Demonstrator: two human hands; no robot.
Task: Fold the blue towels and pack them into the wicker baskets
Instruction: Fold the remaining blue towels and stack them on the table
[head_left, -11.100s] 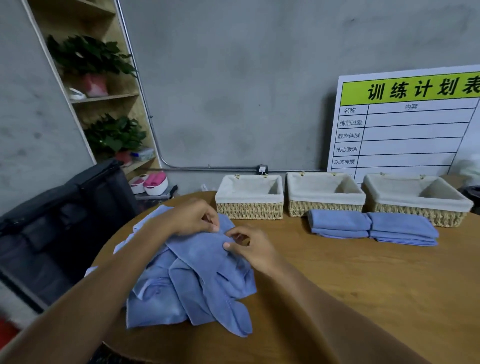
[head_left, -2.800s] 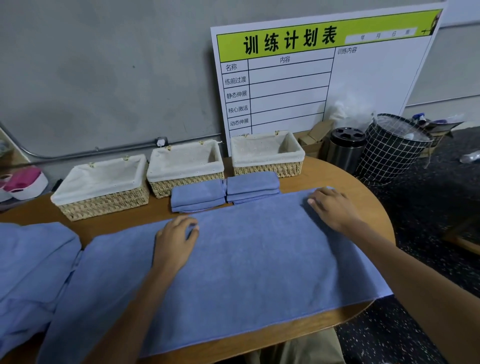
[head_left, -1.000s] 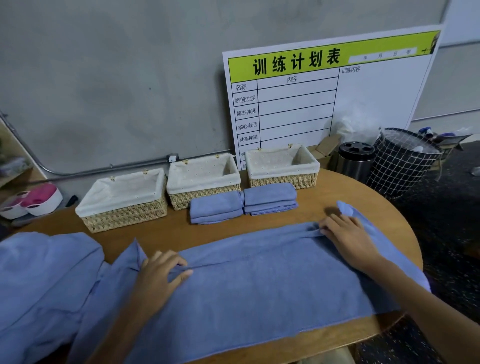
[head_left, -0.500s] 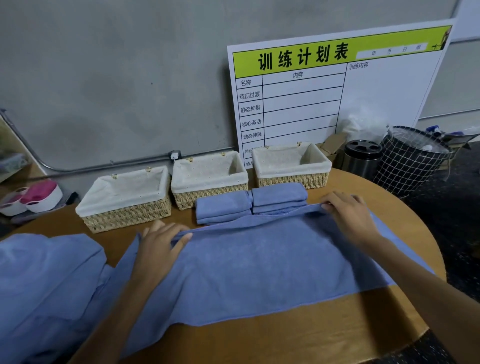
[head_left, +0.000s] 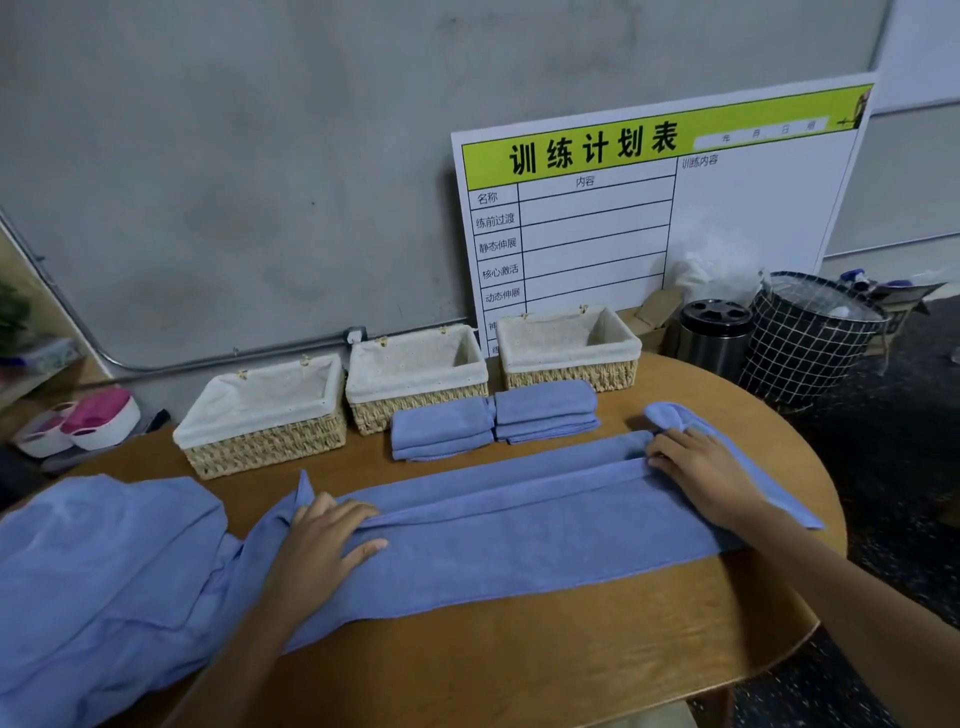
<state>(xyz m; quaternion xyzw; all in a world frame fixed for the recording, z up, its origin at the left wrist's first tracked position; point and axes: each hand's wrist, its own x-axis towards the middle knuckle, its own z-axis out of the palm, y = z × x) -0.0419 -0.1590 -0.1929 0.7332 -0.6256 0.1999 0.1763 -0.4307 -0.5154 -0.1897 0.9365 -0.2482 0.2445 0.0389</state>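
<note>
A long blue towel (head_left: 519, 540) lies across the round wooden table (head_left: 519, 665), its far long edge folded toward me into a ridge along the middle. My left hand (head_left: 327, 540) grips that folded edge near the towel's left end. Near the right end, my right hand (head_left: 696, 467) pinches the same edge, where a corner sticks up. Behind the towel lie two folded blue towels (head_left: 441, 431) (head_left: 545, 410). Three cloth-lined wicker baskets stand at the back with nothing in them: left (head_left: 260, 447), middle (head_left: 415, 410), right (head_left: 571, 374).
A heap of unfolded blue towels (head_left: 104, 571) covers the table's left side. A white and green planning board (head_left: 727, 208) leans on the wall behind the baskets. A steel can (head_left: 714, 332) and a wire bin (head_left: 810, 338) stand on the floor at the right.
Both hands have drawn the towel's far long edge back toward me, from beside the folded towels to the middle of the towel. The towel now lies narrower.
</note>
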